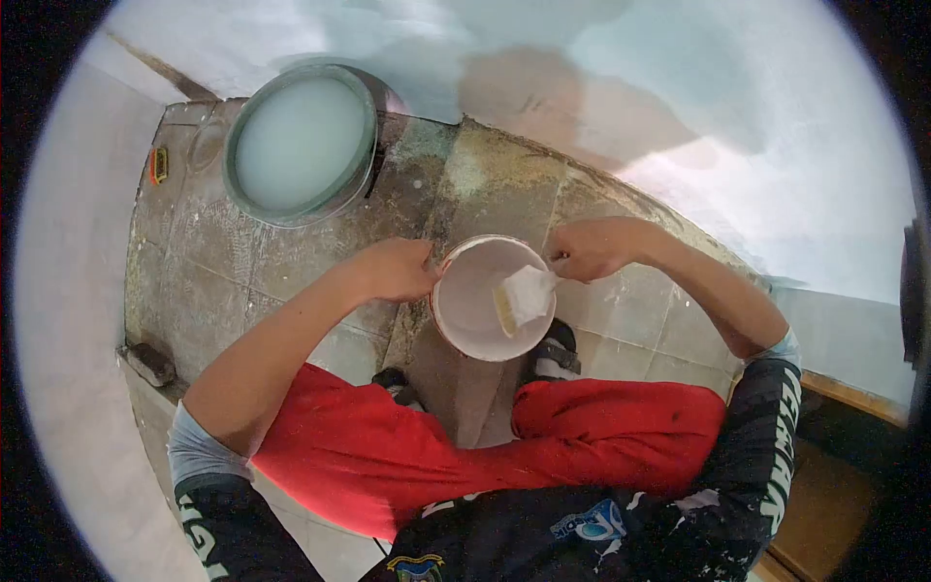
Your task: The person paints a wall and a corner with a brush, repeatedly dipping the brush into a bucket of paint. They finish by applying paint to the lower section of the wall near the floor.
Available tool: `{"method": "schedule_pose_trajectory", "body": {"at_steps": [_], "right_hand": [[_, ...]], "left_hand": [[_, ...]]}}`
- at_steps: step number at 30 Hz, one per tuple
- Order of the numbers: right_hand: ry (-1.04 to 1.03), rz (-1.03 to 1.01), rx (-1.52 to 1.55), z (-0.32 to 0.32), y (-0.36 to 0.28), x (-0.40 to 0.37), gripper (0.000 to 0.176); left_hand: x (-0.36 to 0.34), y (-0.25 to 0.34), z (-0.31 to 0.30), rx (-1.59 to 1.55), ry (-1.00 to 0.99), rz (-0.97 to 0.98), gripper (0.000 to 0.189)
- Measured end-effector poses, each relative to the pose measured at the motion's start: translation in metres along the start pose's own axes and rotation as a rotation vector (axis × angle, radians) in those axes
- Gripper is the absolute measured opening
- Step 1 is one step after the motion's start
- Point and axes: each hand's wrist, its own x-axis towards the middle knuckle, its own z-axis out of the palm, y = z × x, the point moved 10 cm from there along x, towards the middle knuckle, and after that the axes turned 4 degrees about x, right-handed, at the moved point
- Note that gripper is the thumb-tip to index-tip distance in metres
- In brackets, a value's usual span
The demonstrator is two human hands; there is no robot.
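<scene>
A round bucket (461, 301) with a whitish inside is in front of me, between my knees. My left hand (400, 270) is closed on its left edge, the fingers partly hidden behind the rim. On the opposite side, my right hand (593, 250) grips the handle of a paintbrush (528, 295). The brush's white-coated head overlaps the right half of the bucket's mouth, with pale yellowish bristle tips pointing down and left. Much of the handle is hidden by my right fingers.
A large tub (235, 160) of cloudy whitish liquid stands against the wall at upper left. Beside it lies a small red and yellow item (159, 166). A dark stone-like lump (150, 364) sits at far left. White-painted walls (679, 87) border the stained tile floor (208, 238).
</scene>
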Motion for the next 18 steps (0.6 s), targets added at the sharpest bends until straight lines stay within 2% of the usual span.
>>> {"method": "schedule_pose_trajectory", "body": {"at_steps": [4, 6, 10, 13, 15, 16, 18], "right_hand": [[-0.016, 0.008, -0.036, 0.007, 0.018, -0.005, 0.027], [-0.015, 0.037, 0.157, 0.012, 0.038, -0.003, 0.034], [-0.016, 0.054, 0.251, 0.01, 0.043, -0.011, 0.034], [0.04, 0.002, 0.404, -0.005, 0.054, -0.018, 0.025], [0.15, -0.126, 0.895, -0.017, 0.076, -0.012, 0.023], [0.165, -0.135, 0.906, -0.017, 0.087, -0.005, 0.023], [-0.054, -0.485, 1.483, -0.021, 0.075, 0.001, 0.019]], "left_hand": [[0.0, -0.003, 0.004, 0.018, -0.026, -0.012, 0.047], [-0.001, -0.006, 0.003, 0.028, 0.015, -0.033, 0.046], [-0.004, -0.001, 0.002, 0.001, 0.021, 0.022, 0.045], [-0.005, -0.004, 0.003, 0.036, -0.009, 0.012, 0.044], [-0.008, -0.004, 0.002, 0.012, -0.022, 0.009, 0.044], [-0.007, -0.006, 0.004, 0.032, -0.025, 0.011, 0.044], [-0.003, -0.016, 0.009, 0.051, -0.036, -0.026, 0.045]]}}
